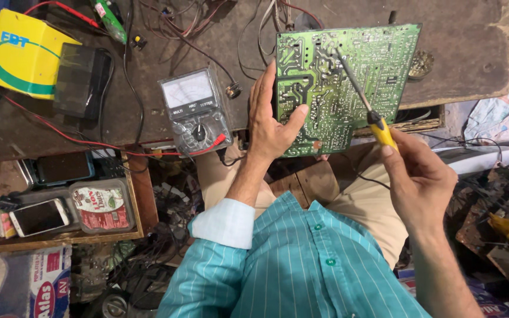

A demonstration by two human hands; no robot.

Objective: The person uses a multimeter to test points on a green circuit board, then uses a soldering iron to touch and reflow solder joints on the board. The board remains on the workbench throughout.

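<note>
**Board propped on edge, iron tip on the solder side**

Nearest you is your own lap: the teal striped shirt (301, 265) and tan trousers, with the drawer (138, 200) pulled out at your left knee. In it lie a white phone (38, 217), a dark phone (63, 168) and a small clear tub (101, 207) with a printed label.

Your right hand (422, 179) is closed around the yellow handle of the soldering iron (363, 100), held like a pen so the long thin shaft reaches up and left, with its tip against the upper middle of the green circuit board (349, 82). That light grip looks chosen for fine control of the tip.

Your left hand (269, 121) clasps the board's left edge, fingers straight up along it and thumb pressed across the copper face. The board stands tilted at the bench's front edge, track side toward you, so the hand seems to steady it against the iron's push.

Just left of that hand the analog multimeter (195, 109) lies face up, its red lead (48, 126) trailing across the worn bench (472, 53). Farther left sit a dark box (81, 79) and a yellow carton (25, 53). Loose wires (207, 35) tangle along the back, close behind the board's top edge. A heap of scrap parts (499, 218) crowds your right elbow.
</note>
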